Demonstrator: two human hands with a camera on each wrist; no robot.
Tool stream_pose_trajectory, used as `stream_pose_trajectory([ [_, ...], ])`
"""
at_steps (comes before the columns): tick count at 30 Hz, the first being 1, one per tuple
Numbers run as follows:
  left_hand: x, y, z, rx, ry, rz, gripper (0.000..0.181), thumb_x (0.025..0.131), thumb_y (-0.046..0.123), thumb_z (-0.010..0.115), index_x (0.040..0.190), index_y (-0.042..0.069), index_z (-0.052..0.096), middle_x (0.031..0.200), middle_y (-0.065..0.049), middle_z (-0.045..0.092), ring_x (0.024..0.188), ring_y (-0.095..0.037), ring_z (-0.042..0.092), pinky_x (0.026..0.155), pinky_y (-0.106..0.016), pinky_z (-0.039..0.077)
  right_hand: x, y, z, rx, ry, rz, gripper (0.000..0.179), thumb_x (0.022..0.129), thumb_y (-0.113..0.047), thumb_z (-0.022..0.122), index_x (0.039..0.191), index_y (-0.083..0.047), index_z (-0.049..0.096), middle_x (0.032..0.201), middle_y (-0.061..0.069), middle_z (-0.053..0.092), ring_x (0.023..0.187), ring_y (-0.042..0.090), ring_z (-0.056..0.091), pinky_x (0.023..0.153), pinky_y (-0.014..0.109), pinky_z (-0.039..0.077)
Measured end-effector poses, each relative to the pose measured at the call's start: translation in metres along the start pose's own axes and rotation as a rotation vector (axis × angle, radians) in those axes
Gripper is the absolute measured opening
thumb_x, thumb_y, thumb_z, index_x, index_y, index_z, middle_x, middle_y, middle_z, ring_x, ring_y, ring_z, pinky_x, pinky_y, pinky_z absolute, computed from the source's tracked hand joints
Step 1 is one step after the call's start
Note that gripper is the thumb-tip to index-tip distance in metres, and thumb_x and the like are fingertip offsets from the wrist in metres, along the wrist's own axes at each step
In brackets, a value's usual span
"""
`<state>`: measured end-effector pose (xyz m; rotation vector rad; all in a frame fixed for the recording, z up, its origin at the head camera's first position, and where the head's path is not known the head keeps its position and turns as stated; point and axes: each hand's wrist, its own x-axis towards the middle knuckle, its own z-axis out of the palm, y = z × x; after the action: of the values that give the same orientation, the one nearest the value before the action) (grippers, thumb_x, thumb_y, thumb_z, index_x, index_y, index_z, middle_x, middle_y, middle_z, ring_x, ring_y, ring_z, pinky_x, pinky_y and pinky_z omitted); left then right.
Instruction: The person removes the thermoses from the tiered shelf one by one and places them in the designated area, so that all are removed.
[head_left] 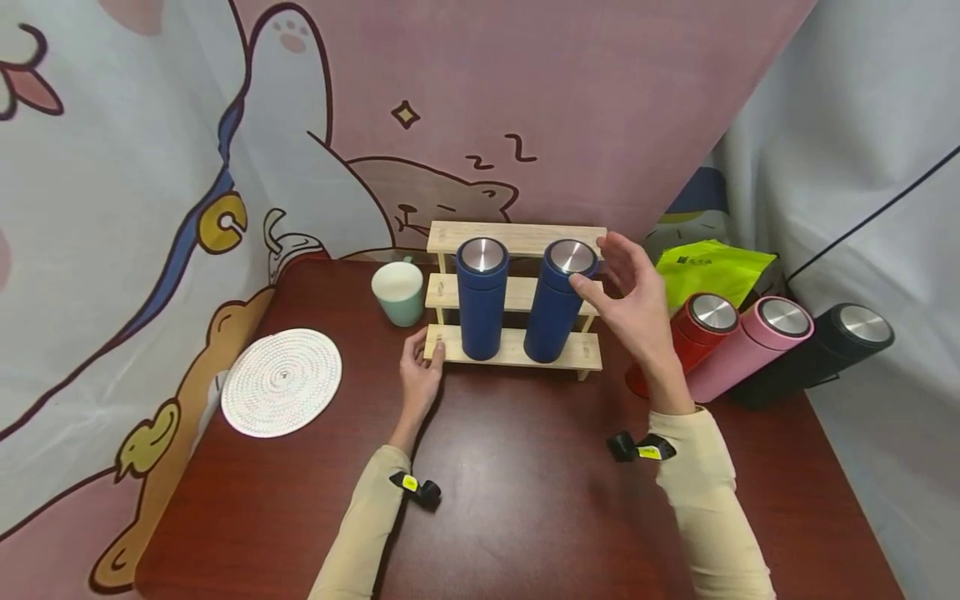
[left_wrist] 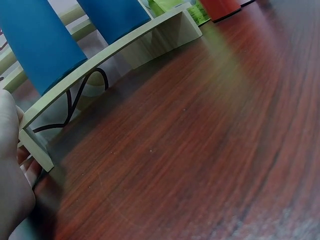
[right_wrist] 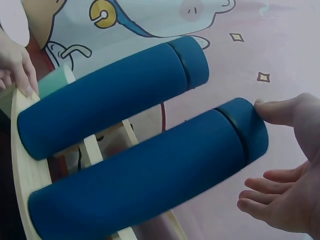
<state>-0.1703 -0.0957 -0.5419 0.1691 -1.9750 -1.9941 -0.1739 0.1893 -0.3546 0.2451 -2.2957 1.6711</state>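
Observation:
A three-tier wooden rack (head_left: 517, 239) stands at the back of the table, with two blue thermos bottles upright on its lowest step. My left hand (head_left: 420, 375) grips the left end of that step, thumb on top and fingers beneath the board in the left wrist view. Close to the lid of the right blue thermos (head_left: 553, 312) is my right hand (head_left: 637, 304). Its thumb tip touches the lid edge in the right wrist view, while the other fingers spread loosely apart from the bottle. The left blue thermos (right_wrist: 110, 95) stands untouched.
A mint-green mug (head_left: 401, 296) stands left of the rack, and a round woven mat (head_left: 281, 383) lies farther left. To the right are red (head_left: 693, 337), pink (head_left: 757, 346) and black thermoses (head_left: 817, 354), before a lime-green pouch (head_left: 712, 271). Printed cloth hangs behind.

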Motion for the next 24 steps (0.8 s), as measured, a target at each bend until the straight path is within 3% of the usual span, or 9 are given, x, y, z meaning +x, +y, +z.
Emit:
stream_pose_trajectory([
  [9, -0.001, 0.001, 0.001, -0.004, 0.004, 0.002, 0.043, 0.095, -0.001, 0.065, 0.135, -0.012, 0.052, 0.119, -0.034, 0.062, 0.101, -0.027, 0.062, 0.079, -0.020, 0.051, 0.000, 0.008, 0.017, 0.016, -0.060, -0.008, 0.078, 0.087, -0.013, 0.080, 0.153, -0.006, 0.039, 0.150, 0.013, 0.052, 0.141, 0.028, 0.049, 0.117, 0.044, 0.037],
  [24, -0.001, 0.002, 0.001, -0.006, 0.007, -0.003, 0.043, 0.095, -0.002, 0.065, 0.135, -0.012, 0.052, 0.121, -0.032, 0.062, 0.102, -0.022, 0.061, 0.082, -0.024, 0.051, -0.002, 0.019, 0.024, 0.004, -0.016, -0.033, 0.072, 0.085, -0.014, 0.083, 0.149, -0.011, 0.048, 0.141, 0.010, 0.061, 0.133, 0.024, 0.056, 0.114, 0.040, 0.042],
])
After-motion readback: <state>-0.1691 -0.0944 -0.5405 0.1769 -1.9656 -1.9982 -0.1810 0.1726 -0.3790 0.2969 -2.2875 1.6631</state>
